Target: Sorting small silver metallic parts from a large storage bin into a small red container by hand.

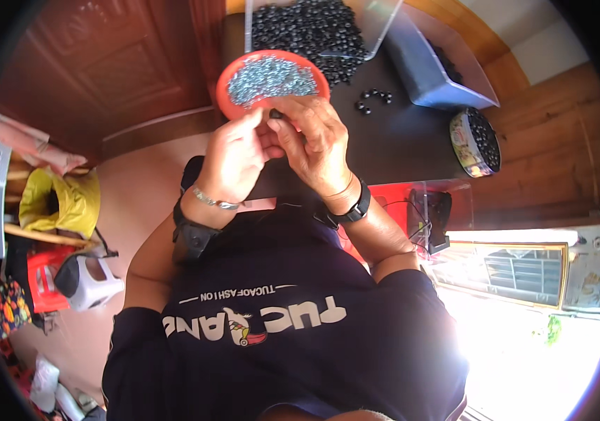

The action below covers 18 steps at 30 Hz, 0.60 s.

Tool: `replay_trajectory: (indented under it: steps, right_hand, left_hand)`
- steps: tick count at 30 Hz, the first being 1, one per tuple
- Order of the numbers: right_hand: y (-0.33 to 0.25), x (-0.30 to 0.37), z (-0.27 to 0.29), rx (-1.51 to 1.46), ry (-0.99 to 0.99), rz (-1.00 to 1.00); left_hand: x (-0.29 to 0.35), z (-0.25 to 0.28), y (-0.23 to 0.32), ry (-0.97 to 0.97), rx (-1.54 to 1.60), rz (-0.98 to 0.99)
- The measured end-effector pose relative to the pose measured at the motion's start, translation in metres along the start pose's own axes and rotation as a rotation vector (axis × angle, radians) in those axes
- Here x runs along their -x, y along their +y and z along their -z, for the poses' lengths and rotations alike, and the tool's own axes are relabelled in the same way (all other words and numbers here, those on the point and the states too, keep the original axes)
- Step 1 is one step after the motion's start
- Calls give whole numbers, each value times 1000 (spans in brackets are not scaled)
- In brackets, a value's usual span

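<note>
Both my hands meet over the near edge of a red bowl filled with small silvery metal pieces. Thumb and fingers of my right hand pinch a small black knob-like piece. My left hand is closed close against it, its fingers curled and its fingertips at the piece. Whatever those left fingers grip is hidden. Behind the bowl, a clear plastic bin holds a heap of glossy black pieces, some spilling onto the dark table.
Several loose black pieces lie right of the bowl. Beyond them stand a blue-grey bin and a round printed tin, both with black pieces inside. A red container sits below the table edge. A yellow bag and stools are at left.
</note>
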State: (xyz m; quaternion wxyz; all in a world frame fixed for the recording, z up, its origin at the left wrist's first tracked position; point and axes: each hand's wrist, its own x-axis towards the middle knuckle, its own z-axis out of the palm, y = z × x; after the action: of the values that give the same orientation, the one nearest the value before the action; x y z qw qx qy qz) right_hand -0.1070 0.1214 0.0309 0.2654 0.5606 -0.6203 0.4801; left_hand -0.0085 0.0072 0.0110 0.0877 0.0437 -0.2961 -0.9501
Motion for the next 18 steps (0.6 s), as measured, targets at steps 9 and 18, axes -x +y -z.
replay_trajectory:
  steps: [9, 18]
  right_hand:
    - [93, -68, 106, 525, 180, 61]
    - [137, -55, 115, 530, -179, -166]
  left_hand:
    - [7, 14, 15, -43, -121, 58]
    - [1, 21, 6, 3, -104, 91]
